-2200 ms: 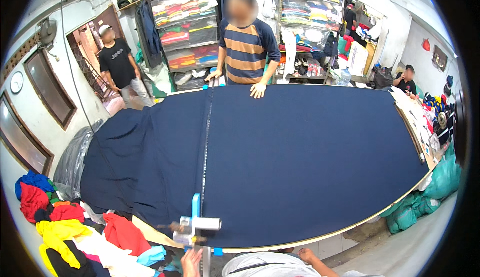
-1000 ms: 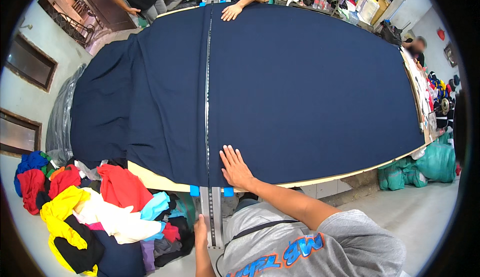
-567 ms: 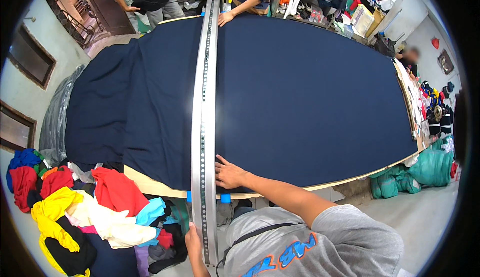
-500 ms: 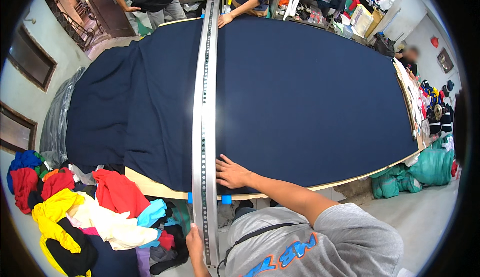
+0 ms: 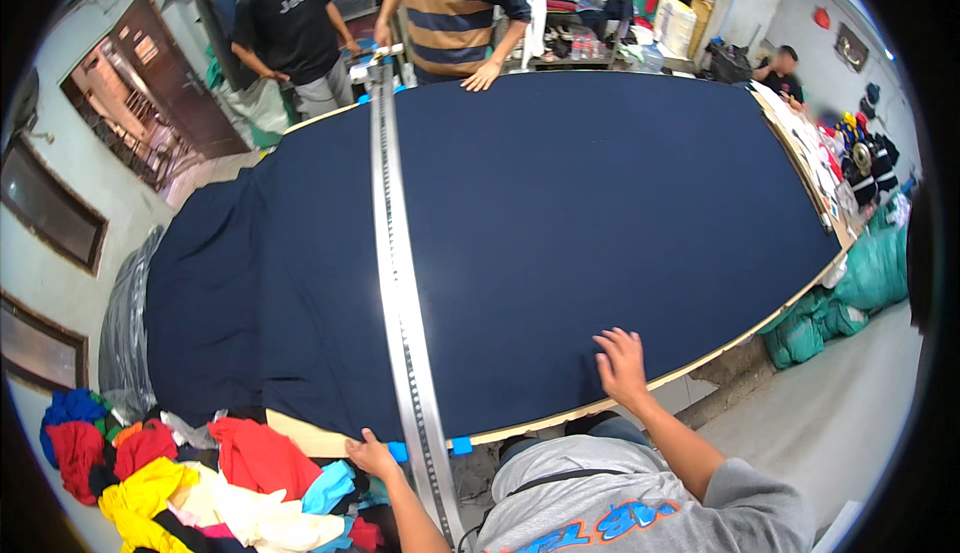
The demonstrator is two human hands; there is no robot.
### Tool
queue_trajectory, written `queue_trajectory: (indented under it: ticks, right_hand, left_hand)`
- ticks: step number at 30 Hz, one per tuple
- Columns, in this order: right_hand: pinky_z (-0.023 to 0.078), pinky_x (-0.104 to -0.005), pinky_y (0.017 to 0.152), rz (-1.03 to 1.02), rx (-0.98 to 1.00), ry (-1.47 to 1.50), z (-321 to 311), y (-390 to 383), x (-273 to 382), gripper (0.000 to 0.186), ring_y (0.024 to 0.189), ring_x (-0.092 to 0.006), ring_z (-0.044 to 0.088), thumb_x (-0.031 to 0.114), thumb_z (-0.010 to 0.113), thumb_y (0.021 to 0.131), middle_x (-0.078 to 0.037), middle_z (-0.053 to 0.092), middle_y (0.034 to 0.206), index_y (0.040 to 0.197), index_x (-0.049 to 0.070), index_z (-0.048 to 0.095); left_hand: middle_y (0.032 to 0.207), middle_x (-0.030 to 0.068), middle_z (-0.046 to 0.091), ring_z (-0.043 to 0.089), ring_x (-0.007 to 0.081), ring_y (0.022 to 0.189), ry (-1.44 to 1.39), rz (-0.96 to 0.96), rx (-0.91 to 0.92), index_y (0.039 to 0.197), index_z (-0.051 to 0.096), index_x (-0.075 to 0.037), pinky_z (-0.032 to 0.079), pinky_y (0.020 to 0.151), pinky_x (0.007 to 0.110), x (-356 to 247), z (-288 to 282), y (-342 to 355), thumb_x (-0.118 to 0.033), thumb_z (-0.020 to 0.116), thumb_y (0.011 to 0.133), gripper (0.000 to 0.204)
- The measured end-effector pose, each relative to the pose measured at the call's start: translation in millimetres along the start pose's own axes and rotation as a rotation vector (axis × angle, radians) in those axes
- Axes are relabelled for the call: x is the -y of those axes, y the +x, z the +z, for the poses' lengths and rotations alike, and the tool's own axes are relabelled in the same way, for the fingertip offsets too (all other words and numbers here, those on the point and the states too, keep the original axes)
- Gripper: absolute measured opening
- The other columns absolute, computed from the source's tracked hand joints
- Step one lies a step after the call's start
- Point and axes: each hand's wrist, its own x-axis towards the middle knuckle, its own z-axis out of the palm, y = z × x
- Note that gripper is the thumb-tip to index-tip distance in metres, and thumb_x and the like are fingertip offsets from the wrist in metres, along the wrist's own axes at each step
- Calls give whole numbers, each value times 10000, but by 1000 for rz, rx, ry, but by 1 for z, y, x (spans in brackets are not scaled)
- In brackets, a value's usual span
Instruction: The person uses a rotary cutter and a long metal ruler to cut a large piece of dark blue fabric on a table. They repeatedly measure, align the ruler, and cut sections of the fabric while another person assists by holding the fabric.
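A broad sheet of navy cloth (image 5: pixel 580 203) is spread in a smooth layer over a large table, with loose folds at its left end. Across it, from the far edge to the near edge and beyond, runs a long metal rail (image 5: pixel 400 318) with a row of holes. My left hand (image 5: pixel 372 455) is at the table's near edge, just left of the rail, its fingers stretched out by the cloth's border. Farther right, my right hand (image 5: pixel 622 365) is over the cloth near the front edge, fingers apart and holding nothing.
Blue clamps (image 5: pixel 461 445) flank the rail at the near edge. A heap of coloured cloth (image 5: pixel 240 473) lies at the near left. Across the table, a person in a striped shirt (image 5: pixel 450 18) rests a hand on the cloth; another in black (image 5: pixel 290 33) stands beside. Green sacks (image 5: pixel 870 268) are at right.
My left hand has left the rail's near end for the table edge. My right hand has lifted from beside the rail and moved right. The striped-shirt person's hand has moved right, away from the rail.
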Motion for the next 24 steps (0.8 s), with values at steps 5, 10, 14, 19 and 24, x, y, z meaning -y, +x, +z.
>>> queue_trajectory:
  ticks: [5, 10, 14, 19, 24]
  right_hand:
    - [345, -574, 1236, 479, -342, -187, -52, -125, -114, 309, 1344, -382, 578, 104, 606, 1032, -159, 672, 1345, 1326, 67, 694]
    - [415, -518, 1140, 1028, -514, -199, -61, -284, -195, 313, 1290, -396, 584, 91, 574, 1051, -178, 680, 1284, 1345, 42, 670]
    - [485, -555, 1073, 1431, -226, -32, 2, -440, -260, 324, 1220, -471, 645, 145, 561, 1065, -270, 698, 1245, 1335, -4, 664]
    - [552, -536, 1081, 1426, -178, 1294, 24, -644, -347, 436, 1257, -468, 690, 323, 557, 1014, -349, 702, 1324, 1214, 8, 781]
    - [549, -557, 1073, 1641, 368, 345, -40, -611, -446, 433, 1255, -472, 682, 332, 535, 1014, -308, 710, 1343, 1160, 12, 787]
  left_hand:
    - [1531, 355, 588, 619, 503, 1350, -124, -256, -132, 1493, 545, 145, 478, 1174, 524, -89, 52, 3, -324, 734, 1041, 678]
    - [1404, 164, 701, 673, 343, 1254, -1147, -422, 33, 1367, 651, 56, 537, 1094, 500, -217, 72, 23, -523, 494, 958, 726]
    - [1413, 180, 701, 685, 374, 1232, -1489, -65, -12, 1367, 654, 65, 519, 1150, 487, -352, 27, 66, -414, 543, 955, 642]
    - [1419, 367, 657, 707, 439, 1249, -1034, -413, -650, 1335, 575, 272, 609, 1068, 512, -462, -25, -14, -402, 627, 943, 782]
    - [1479, 365, 614, 623, 463, 1388, -1235, -192, -408, 1386, 587, 197, 535, 1173, 531, -591, 12, -226, -454, 702, 953, 790]
